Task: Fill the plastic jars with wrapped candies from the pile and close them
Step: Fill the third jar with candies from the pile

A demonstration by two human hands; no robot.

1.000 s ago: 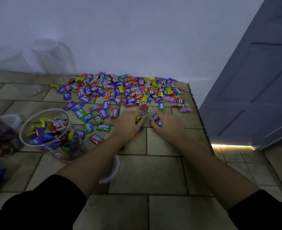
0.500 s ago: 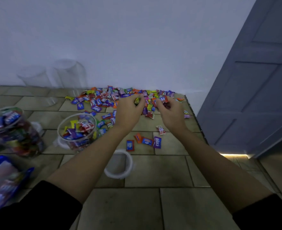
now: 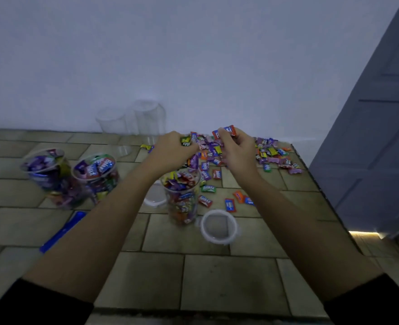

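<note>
Tiled counter (image 3: 217, 277): both forearms are extended over the candy pile (image 3: 272, 154). Several candies (image 3: 186, 141) are clutched by the left hand (image 3: 171, 148) (fingers curled); a red candy (image 3: 225, 132) is pinched by the right hand (image 3: 239, 152). The open jar (image 3: 182, 195) stands near the left wrist.

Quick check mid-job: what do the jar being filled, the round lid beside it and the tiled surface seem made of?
Jar: clear glossy plastic, likely thin; the wrapped candies show through its wall. Lid: whitish translucent plastic, probably; tile shows faintly through its centre. Tiled surface: beige tiles, ceramic or stone by look, fairly matte, with dark grout lines.
</note>
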